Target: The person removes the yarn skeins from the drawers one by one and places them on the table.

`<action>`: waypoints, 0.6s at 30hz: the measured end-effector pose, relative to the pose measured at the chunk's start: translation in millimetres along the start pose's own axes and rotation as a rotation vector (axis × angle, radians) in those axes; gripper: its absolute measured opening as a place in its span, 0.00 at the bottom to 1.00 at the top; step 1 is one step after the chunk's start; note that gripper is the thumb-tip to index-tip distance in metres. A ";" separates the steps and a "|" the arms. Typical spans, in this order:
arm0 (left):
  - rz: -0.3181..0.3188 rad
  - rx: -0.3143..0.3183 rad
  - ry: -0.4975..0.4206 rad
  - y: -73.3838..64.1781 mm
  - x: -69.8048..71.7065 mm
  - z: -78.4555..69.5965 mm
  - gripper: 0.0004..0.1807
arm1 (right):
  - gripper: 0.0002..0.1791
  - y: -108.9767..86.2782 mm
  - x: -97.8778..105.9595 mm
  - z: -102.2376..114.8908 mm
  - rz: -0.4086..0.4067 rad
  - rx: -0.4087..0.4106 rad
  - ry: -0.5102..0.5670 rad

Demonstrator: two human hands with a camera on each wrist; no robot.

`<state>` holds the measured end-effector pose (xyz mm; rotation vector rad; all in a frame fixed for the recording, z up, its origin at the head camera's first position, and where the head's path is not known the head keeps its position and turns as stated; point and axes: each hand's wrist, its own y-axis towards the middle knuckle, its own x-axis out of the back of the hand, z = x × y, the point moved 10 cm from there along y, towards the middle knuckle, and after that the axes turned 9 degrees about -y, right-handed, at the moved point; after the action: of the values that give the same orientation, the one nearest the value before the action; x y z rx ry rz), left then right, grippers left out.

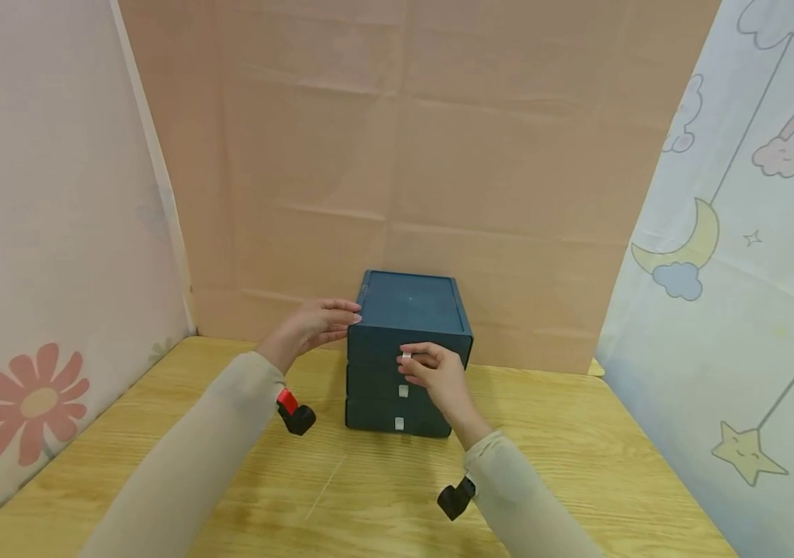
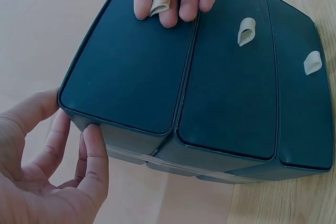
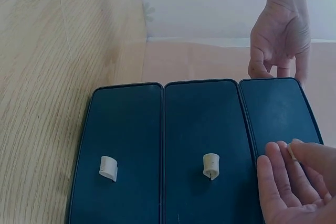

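A dark blue three-drawer box [image 1: 410, 301] stands on the wooden table, each drawer front bearing a small white pull tab. My right hand [image 1: 441, 376] pinches the tab [image 2: 160, 8] of the top drawer [image 2: 126, 72] between thumb and fingers. That drawer's front sits level with the two below. At the box's upper left edge, my left hand [image 1: 313, 325] rests its fingertips [image 2: 94, 135] against the side, fingers spread and relaxed. The middle drawer's tab [image 3: 211, 166] and the bottom drawer's tab [image 3: 108, 168] are untouched.
Behind the box hangs a creased tan sheet [image 1: 397, 155]. Printed cloth walls stand on the left [image 1: 55, 194] and right [image 1: 738, 232] of the table [image 1: 550, 457]. A black wrist camera [image 1: 299, 419] sits below the left sleeve, and another camera [image 1: 455, 498] below the right.
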<state>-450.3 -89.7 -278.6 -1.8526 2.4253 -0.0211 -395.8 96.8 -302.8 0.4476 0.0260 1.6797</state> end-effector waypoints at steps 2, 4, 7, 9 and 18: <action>-0.003 0.003 0.005 -1.0 0.4 -0.3 0.24 | 0.14 0.2 0.7 -0.3 -0.003 0.006 -0.012; -0.008 0.004 0.013 -1.6 0.9 -0.5 0.24 | 0.13 0.3 1.4 -1.6 -0.002 0.007 -0.024; -0.019 0.007 0.019 -1.2 1.5 -0.4 0.23 | 0.12 -0.5 2.2 -2.6 -0.002 0.008 -0.032; -0.024 0.009 0.020 -0.8 1.4 -0.4 0.23 | 0.12 -2.2 2.2 -3.0 0.003 0.009 -0.032; -0.035 0.026 0.018 -2.1 1.8 0.4 0.22 | 0.15 -21.5 0.8 -2.0 0.031 -0.025 -0.059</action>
<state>-448.7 -92.0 -279.0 -1.8919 2.3918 -0.0717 -376.1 101.6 -310.3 0.4807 -0.0456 1.6947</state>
